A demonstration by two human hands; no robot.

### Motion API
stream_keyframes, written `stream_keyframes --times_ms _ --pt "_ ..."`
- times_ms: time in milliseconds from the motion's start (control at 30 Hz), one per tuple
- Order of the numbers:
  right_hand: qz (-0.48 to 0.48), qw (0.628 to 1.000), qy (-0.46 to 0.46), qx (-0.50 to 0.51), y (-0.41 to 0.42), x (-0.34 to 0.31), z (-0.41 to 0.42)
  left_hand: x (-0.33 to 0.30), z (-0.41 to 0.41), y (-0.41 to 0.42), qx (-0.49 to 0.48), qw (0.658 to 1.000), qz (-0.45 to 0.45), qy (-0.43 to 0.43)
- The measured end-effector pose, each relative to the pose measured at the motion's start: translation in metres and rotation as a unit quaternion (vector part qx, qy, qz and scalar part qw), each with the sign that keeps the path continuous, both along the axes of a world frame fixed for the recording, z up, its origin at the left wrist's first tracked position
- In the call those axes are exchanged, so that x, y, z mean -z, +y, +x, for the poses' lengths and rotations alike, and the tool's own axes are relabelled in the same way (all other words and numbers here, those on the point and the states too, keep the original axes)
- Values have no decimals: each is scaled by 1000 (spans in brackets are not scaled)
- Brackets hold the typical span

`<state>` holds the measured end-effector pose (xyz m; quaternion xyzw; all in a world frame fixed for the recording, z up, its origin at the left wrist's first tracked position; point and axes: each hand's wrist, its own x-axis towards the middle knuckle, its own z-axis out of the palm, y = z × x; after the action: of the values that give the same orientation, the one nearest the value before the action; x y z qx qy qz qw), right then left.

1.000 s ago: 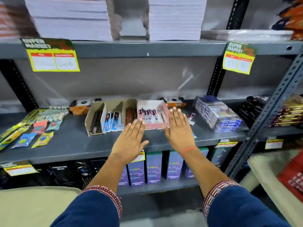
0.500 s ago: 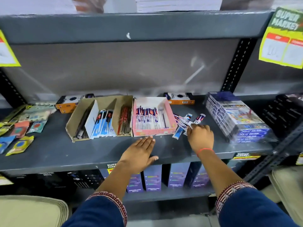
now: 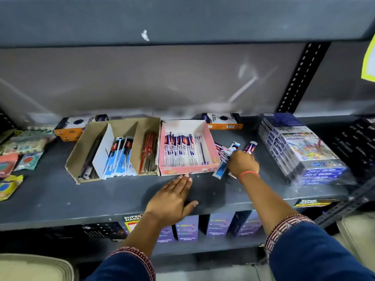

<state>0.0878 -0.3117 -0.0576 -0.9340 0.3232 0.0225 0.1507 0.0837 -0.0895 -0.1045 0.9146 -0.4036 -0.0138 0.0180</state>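
Right hand (image 3: pixel 242 163) grips loose pen packets (image 3: pixel 222 152): white-blue-red sleeves, fanned, roughly five, blurred. Left hand (image 3: pixel 170 199) flat on shelf (image 3: pixel 101 195), holding nothing. One pink box (image 3: pixel 188 170) just beside.

The front strip of the shelf (image 3: pixel 101 195) lies bare from the sachets (image 3: pixel 26 161) at the far left to the left hand (image 3: pixel 172 199), wide enough to pass. Behind it the cardboard box (image 3: pixel 75 157) and pink box (image 3: pixel 188 169) stand touching, walling off the back. The lane between the pink box and the wrapped stack (image 3: pixel 304 151) is filled by the right hand (image 3: pixel 242 163) and the pen packets (image 3: pixel 225 153). The upper shelf (image 3: pixel 182 21) hangs well above.
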Motion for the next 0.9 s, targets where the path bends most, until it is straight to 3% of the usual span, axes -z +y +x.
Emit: stream_keyframes --times_ms 333,400,500,567,700,900 --pt "211 974 -57 54 -15 -10 8 2 1 3 11 998 -60 16" --pt "310 939 -127 78 -15 -9 -2 4 1 1 20 998 -59 14" --pt "490 834 -213 137 -14 2 -22 -1 2 1 10 1000 -26 0" --pt "537 805 -224 115 -10 7 -33 1 3 1 2 1000 -16 13" --pt "550 798 -232 81 -7 1 -41 10 5 2 2 999 -26 24" --pt "521 822 -224 61 0 -15 -36 6 5 2 4 999 -38 14"
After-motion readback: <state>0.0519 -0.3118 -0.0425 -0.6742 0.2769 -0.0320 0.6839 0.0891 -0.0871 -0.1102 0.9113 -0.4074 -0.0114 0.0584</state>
